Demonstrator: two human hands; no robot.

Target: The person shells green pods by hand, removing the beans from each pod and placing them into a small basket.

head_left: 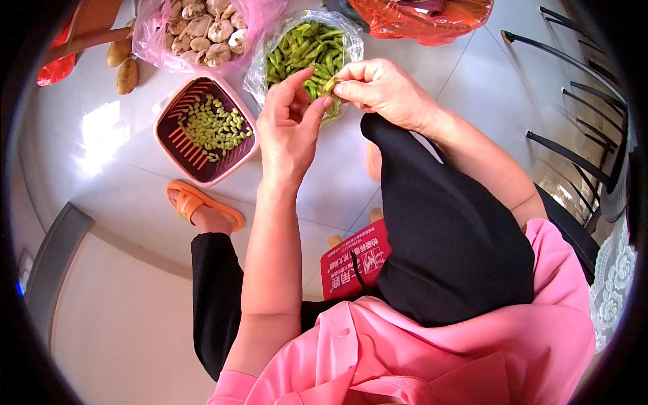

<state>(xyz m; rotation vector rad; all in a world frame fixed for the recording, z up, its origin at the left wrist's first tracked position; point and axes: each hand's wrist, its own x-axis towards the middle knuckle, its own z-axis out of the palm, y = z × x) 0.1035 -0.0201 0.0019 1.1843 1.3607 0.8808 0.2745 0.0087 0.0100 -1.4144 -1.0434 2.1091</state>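
My right hand pinches a green soybean pod between thumb and fingertips, above the clear plastic bag. Close to that pod is my left hand, its thumb and index finger apart and the other fingers curled; nothing shows between them, though its palm side is partly hidden. Many unshelled soybean pods fill the clear bag under both hands. Left of my left hand, a pink and dark plastic basket holds loose shelled green beans.
A pink bag of garlic bulbs stands behind the basket. Brown tubers lie at the far left, a red bag at the back. Dark metal chair legs are on the right; an orange slipper is below the basket.
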